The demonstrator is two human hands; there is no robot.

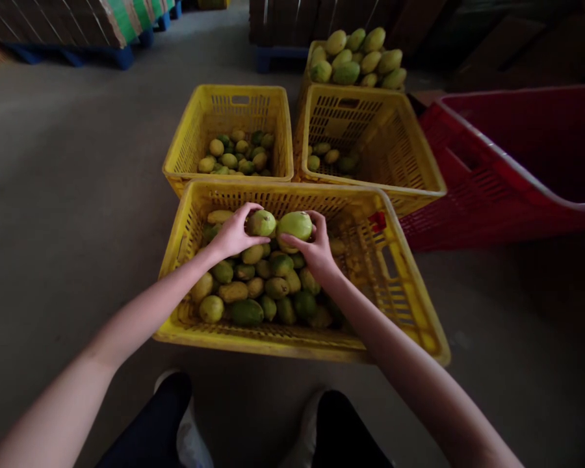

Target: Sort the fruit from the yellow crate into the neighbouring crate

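My left hand [238, 233] is closed round a green oval fruit [262, 223], thumb below and fingers behind it. Close beside it, my right hand [316, 244] grips a paler, larger green oval fruit [295, 225]. Another yellowish fruit shows just under that one; whether my right hand touches it I cannot tell. Both hands are over the near yellow crate [283, 348], where many green and yellow fruits [246, 312] lie piled at the left and middle. The fruits look like mangoes or small papayas; their exact kind is unclear.
Behind the near crate stand a left yellow crate [180, 136] and a right yellow crate [404, 143], each with some fruits low inside. Farther back is a crate heaped with fruits [365, 62]. A large red bin [448, 169] stands at the right. Loaded blue pallets [124, 57] line the back.
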